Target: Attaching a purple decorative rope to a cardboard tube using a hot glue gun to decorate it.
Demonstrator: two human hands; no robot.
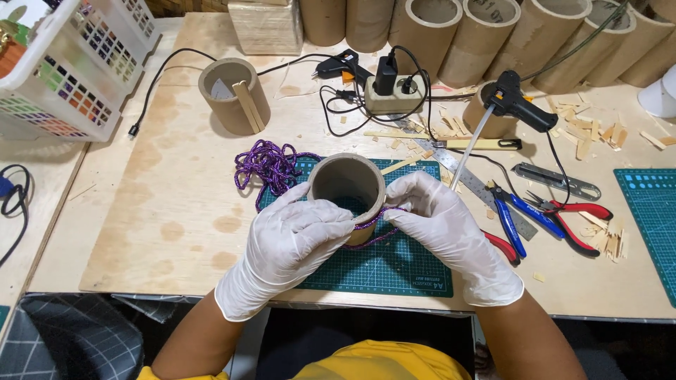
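I have my left hand (285, 246) clasped around the tube (348, 188) standing on the mat (394, 271), my right hand (440, 225) pinching purple cord (271, 167) against its lower wall, so wrapping looks barely begun, most cord lying loose beyond my left fingers.

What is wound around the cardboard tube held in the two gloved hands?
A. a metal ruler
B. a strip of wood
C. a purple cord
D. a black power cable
C: a purple cord runs from a loose pile on the green cutting mat around the lower part of the cardboard tube, which the left hand and right hand grip from both sides.
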